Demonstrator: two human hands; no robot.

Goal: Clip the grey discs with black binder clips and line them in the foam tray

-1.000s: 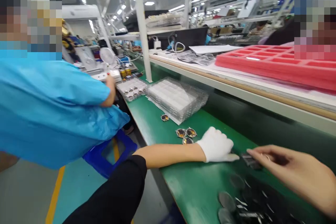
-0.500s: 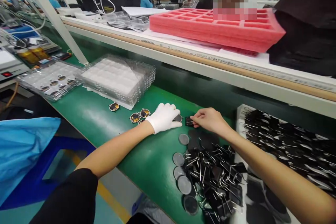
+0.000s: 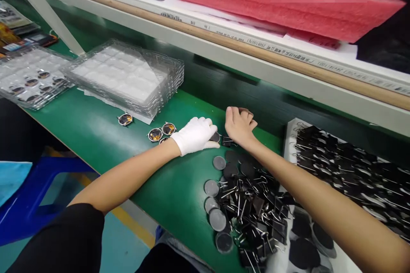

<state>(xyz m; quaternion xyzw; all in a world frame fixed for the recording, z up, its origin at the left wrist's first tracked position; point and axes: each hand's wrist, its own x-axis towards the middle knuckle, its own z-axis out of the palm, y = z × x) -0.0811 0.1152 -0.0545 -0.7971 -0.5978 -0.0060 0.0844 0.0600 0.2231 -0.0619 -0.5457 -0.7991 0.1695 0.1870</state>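
The gloved left hand [image 3: 194, 135] has its fingers closed on a dark disc [image 3: 215, 137] on the green tabletop [image 3: 173, 183]. Near a black clip [image 3: 227, 140], the right hand [image 3: 238, 126] bends; its hold I cannot tell.

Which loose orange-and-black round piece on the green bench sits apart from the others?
The round piece beside the stacked clear trays; the others cluster by the gloved left hand.

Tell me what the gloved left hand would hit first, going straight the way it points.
The left hand would probably meet the black clip, just past the round piece at its fingers; depth is unclear.
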